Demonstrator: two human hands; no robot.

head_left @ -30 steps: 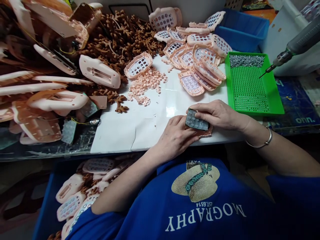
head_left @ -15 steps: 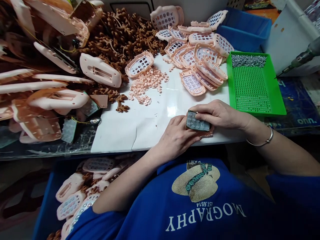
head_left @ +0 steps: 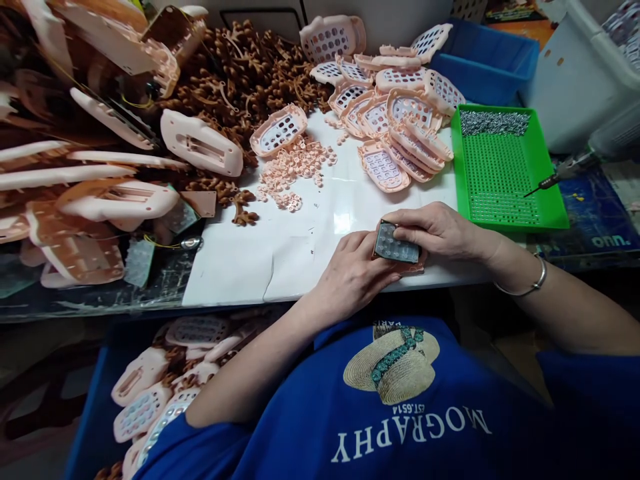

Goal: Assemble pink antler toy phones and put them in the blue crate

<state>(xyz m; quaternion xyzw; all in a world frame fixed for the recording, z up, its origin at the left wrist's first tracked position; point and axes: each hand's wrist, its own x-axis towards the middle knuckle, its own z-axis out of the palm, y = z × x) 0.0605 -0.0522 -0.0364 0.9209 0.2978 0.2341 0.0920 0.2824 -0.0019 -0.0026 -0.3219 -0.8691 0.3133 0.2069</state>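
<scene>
Near the table's front edge, my left hand (head_left: 350, 270) and my right hand (head_left: 437, 230) meet around a small circuit board with a translucent rubber keypad (head_left: 399, 245). My right thumb presses on the keypad's top, and the right fingers curl over its far edge. The left fingers close about a pink plastic shell (head_left: 415, 268), of which only an edge shows beneath the board. How far the board sits inside the shell is hidden by my hands.
Pink shells with button holes (head_left: 385, 167) pile up beyond my hands, beside small pink rings (head_left: 290, 173) and brown branch-like parts (head_left: 260, 67). At right, an electric screwdriver (head_left: 563, 170) hangs over a green tray of screws (head_left: 543, 180). Pink housings (head_left: 203, 143) crowd the left.
The screwdriver has swung left, its tip now over the green tray. Both hands stay almost in place, still holding the keypad board and the shell.
</scene>
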